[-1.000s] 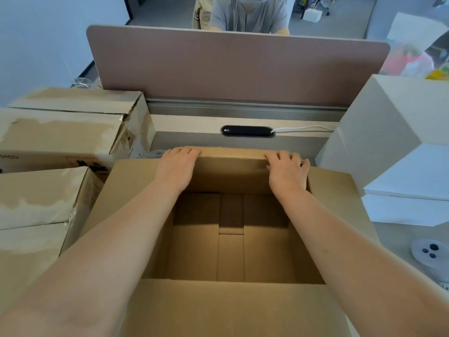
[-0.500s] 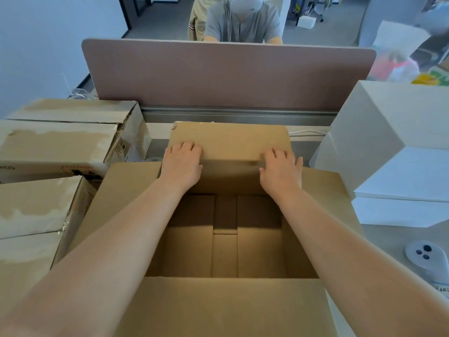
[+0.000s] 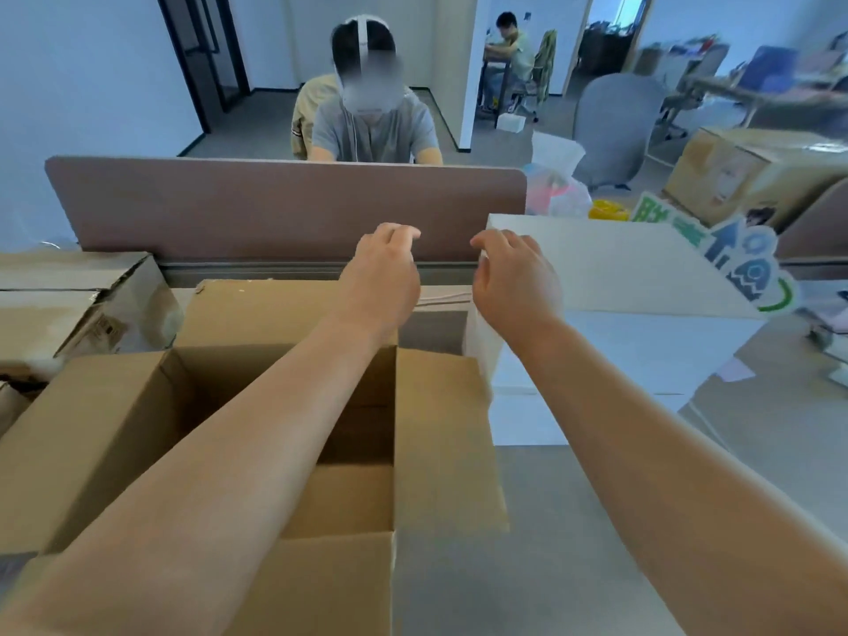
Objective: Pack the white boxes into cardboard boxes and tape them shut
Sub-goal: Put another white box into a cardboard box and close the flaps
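Observation:
An open brown cardboard box (image 3: 440,433) stands in front of me with its flaps spread outward and nothing visible inside. Stacked white boxes (image 3: 615,277) stand just to its right. My left hand (image 3: 385,273) is raised above the box's far flap, fingers loosely curled, holding nothing. My right hand (image 3: 514,277) hovers at the near left corner of the top white box, fingers loosely bent; whether they touch the box I cannot tell.
Worn taped cardboard boxes (image 3: 78,309) are stacked at the left. A brown desk divider (image 3: 275,204) runs across the back, with a seated person (image 3: 371,126) behind it. A green and blue sign (image 3: 743,259) and more cartons (image 3: 752,172) are at the right.
Both hands have left the far flap, which now lies folded outward, and have risen and shifted right toward the white boxes. The camera view has tilted up and to the right.

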